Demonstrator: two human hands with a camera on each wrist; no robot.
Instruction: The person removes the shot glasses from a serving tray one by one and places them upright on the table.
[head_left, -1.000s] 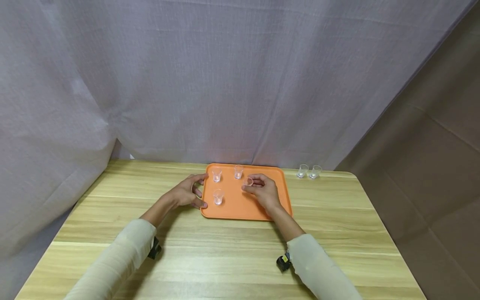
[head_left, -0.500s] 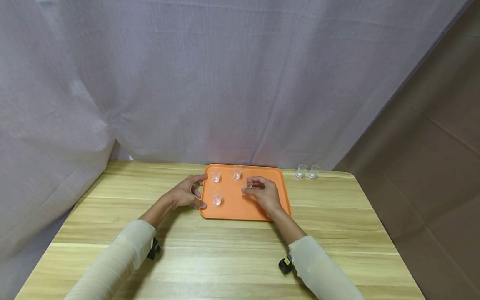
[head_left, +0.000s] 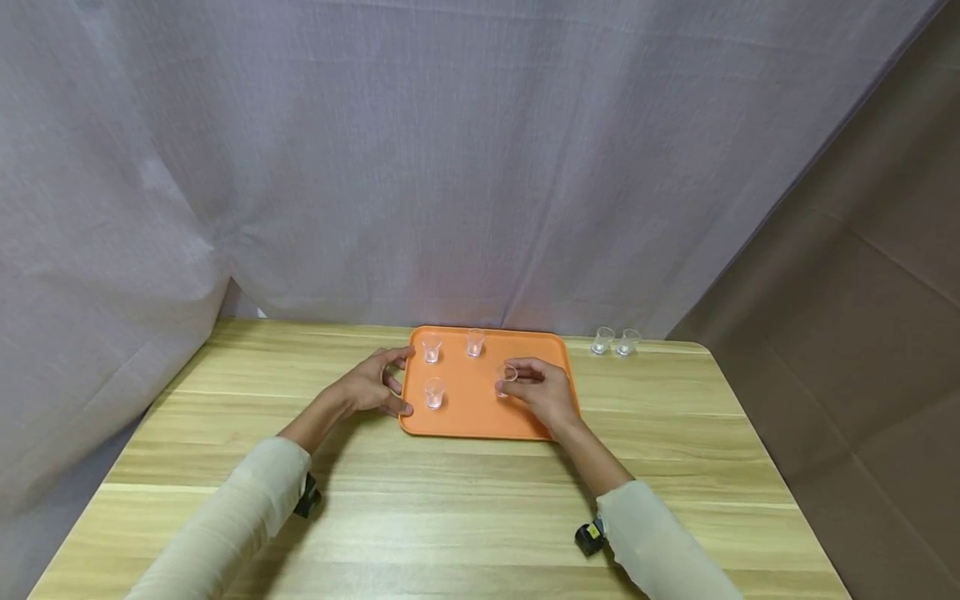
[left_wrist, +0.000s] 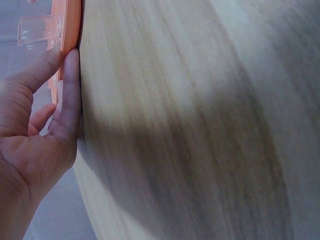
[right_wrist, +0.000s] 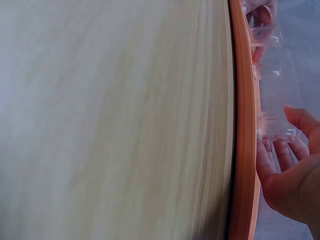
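Since a second ago my right hand [head_left: 543, 389] has drawn the small clear plastic cup [head_left: 507, 377] toward the orange rectangular plastic tray's [head_left: 480, 425] near-right corner, fingers pinching its rim | left hand [head_left: 372, 386] braces the tray's left edge, fingers curved against it | cup judged light, slick, thin-walled: grip gently by the sides.

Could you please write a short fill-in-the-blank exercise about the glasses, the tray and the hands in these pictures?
1. The right hand holds a small clear glass over the ____ tray.
2. The left hand grips the tray's ____ edge.
3. Off the tray, ____ glasses stand on the wooden table near its far edge.
4. Besides the held one, ____ glasses stand on the tray.

Missing words: orange; left; two; three
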